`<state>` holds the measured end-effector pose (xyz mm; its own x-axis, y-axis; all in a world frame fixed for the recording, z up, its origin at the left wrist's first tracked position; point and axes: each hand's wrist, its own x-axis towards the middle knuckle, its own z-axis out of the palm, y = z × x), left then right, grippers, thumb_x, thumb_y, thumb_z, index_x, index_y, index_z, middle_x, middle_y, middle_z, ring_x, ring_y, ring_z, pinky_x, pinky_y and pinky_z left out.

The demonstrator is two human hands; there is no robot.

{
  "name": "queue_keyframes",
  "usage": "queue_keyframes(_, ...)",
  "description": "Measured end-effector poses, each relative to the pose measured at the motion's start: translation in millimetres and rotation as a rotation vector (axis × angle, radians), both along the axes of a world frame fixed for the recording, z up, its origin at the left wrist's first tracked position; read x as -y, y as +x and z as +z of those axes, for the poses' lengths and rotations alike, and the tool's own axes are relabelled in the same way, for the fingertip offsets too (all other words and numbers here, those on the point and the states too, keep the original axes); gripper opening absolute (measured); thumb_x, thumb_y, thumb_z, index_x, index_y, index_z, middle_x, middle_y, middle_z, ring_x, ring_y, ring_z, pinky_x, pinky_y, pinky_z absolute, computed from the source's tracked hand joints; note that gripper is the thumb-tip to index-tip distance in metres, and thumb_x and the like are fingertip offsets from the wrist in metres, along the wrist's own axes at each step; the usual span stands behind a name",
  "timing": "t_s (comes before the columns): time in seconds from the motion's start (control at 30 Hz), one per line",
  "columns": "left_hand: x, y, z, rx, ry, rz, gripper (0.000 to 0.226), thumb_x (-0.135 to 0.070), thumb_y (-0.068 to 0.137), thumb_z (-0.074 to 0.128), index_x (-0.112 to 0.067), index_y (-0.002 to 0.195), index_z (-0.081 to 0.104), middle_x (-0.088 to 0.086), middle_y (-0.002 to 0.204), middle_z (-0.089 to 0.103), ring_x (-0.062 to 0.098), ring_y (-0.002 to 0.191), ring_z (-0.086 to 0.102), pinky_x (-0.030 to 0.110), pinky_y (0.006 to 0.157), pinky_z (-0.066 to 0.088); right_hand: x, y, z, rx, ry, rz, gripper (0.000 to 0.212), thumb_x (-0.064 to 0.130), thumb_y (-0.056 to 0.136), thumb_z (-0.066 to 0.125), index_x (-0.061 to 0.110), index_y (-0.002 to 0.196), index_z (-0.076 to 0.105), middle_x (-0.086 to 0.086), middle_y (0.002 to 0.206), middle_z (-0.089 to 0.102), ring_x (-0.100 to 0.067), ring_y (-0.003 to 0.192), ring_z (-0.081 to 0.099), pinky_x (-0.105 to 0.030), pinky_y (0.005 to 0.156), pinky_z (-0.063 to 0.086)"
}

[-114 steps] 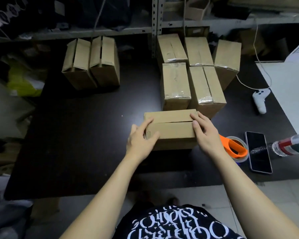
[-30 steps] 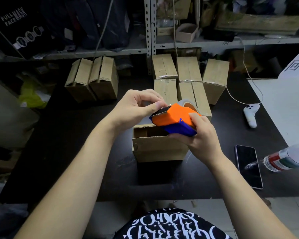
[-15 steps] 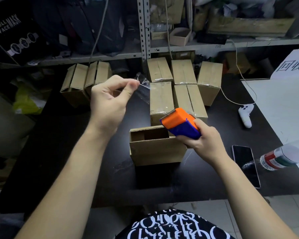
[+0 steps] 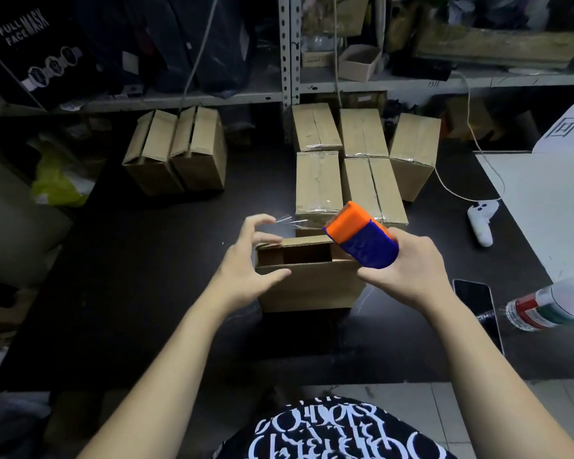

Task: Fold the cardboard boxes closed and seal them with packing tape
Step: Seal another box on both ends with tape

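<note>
Left hand (image 4: 246, 260) dropped to the open box (image 4: 309, 283).

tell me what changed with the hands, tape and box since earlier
The right hand took the tape dispenser off the table and holds it over the open box, whose flaps, first pressed flat, have sprung apart. The left hand, raised out left half a second ago, dropped to the box's left end, fingers spread. The taped boxes and the phone stayed put.

Matt cardboard box (image 4: 309, 283), glossy plastic dispenser (image 4: 362, 235)
</note>
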<state>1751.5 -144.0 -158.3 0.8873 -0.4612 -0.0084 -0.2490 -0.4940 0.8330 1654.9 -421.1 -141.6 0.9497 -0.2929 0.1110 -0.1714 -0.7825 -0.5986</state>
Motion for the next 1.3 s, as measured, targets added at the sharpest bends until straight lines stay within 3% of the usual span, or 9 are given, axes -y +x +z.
queue_keyframes(0.2,11.8,-2.8,-27.3,0.012,-0.037,0.116,0.080,-0.017,0.085,0.084,-0.047,0.140,0.034,-0.021,0.105,0.072,-0.002,0.116,0.060,0.017,0.101,0.037,-6.1,4.0,4.4,0.012,0.006,-0.021,0.034,0.046,0.056,0.075,0.029,0.070,0.048,0.010,0.060,0.059,-0.008,0.058,0.056,-0.024,0.053,0.034)
queue_keyframes(0.37,21.9,-7.0,-43.5,-0.009,-0.109,0.205,0.082,-0.009,0.086,0.082,-0.044,0.141,0.034,-0.015,0.098,0.071,-0.005,0.107,0.062,-0.003,0.090,0.030,-11.1,9.8,12.8,-0.023,0.170,0.030,0.059,0.022,0.060,0.091,0.023,0.104,0.050,0.007,0.083,0.065,-0.014,0.072,0.065,-0.027,0.058,0.049)
queue_keyframes(0.53,21.2,-13.9,-53.8,-0.020,-0.222,0.253,0.078,-0.005,0.086,0.080,-0.039,0.140,0.035,-0.013,0.100,0.074,0.001,0.114,0.063,0.017,0.105,0.039,-18.7,21.7,20.7,-0.034,0.173,0.150,0.073,0.023,0.060,0.095,0.027,0.112,0.045,0.010,0.096,0.066,-0.011,0.080,0.070,-0.020,0.060,0.057)
queue_keyframes(0.67,23.3,-21.3,-59.3,-0.029,-0.342,0.309,0.075,0.000,0.087,0.079,-0.034,0.139,0.036,-0.010,0.103,0.076,0.000,0.127,0.059,0.009,0.104,0.038,-23.1,30.0,21.6,-0.035,0.183,0.173,0.068,0.029,0.065,0.097,0.030,0.112,0.048,0.016,0.101,0.064,-0.008,0.089,0.068,-0.013,0.062,0.052)
queue_keyframes(0.87,26.1,-23.7,-72.2,-0.080,-0.466,0.379,0.077,0.003,0.086,0.079,-0.028,0.139,0.033,0.002,0.104,0.077,0.009,0.133,0.058,0.022,0.113,0.039,-16.8,36.7,22.4,-0.067,-0.048,0.129,0.064,0.062,0.066,0.089,0.034,0.114,0.058,0.012,0.108,0.068,-0.015,0.094,0.064,-0.037,0.077,0.058)
queue_keyframes(1.0,22.1,-21.5,-61.5,-0.126,-0.534,0.402,0.079,0.010,0.084,0.078,-0.035,0.135,0.038,0.008,0.106,0.074,0.015,0.123,0.066,0.033,0.111,0.046,-17.6,36.5,19.6,-0.050,0.116,0.147,0.058,0.052,0.066,0.093,0.033,0.112,0.062,0.014,0.104,0.066,-0.013,0.095,0.063,-0.039,0.077,0.060)
queue_keyframes(1.1,4.7,-14.6,-36.0,-0.096,-0.643,0.478,0.055,0.005,0.085,0.078,-0.024,0.124,0.053,0.016,0.108,0.072,0.023,0.106,0.071,0.036,0.100,0.055,-19.7,34.8,19.3,-0.053,0.174,0.184,0.062,0.040,0.068,0.096,0.028,0.118,0.062,0.010,0.110,0.064,-0.012,0.099,0.062,-0.028,0.075,0.056)
queue_keyframes(1.2,-14.6,-4.9,-10.2,-0.144,-0.732,0.598,0.017,-0.015,0.089,0.073,-0.011,0.105,0.072,0.010,0.109,0.074,0.023,0.108,0.070,0.044,0.092,0.056,-18.5,34.4,21.4,-0.066,0.187,0.208,0.063,0.035,0.068,0.097,0.028,0.119,0.060,0.010,0.111,0.063,-0.009,0.100,0.061,-0.021,0.072,0.050)
queue_keyframes(1.3,-21.2,3.2,8.9,-0.275,-0.698,0.723,0.010,-0.016,0.094,0.075,-0.008,0.089,0.080,0.010,0.103,0.079,0.025,0.109,0.073,0.037,0.084,0.059,-19.2,33.8,23.2,-0.073,0.164,0.240,0.061,0.026,0.067,0.097,0.032,0.115,0.059,0.009,0.109,0.062,-0.010,0.099,0.060,-0.021,0.072,0.048)
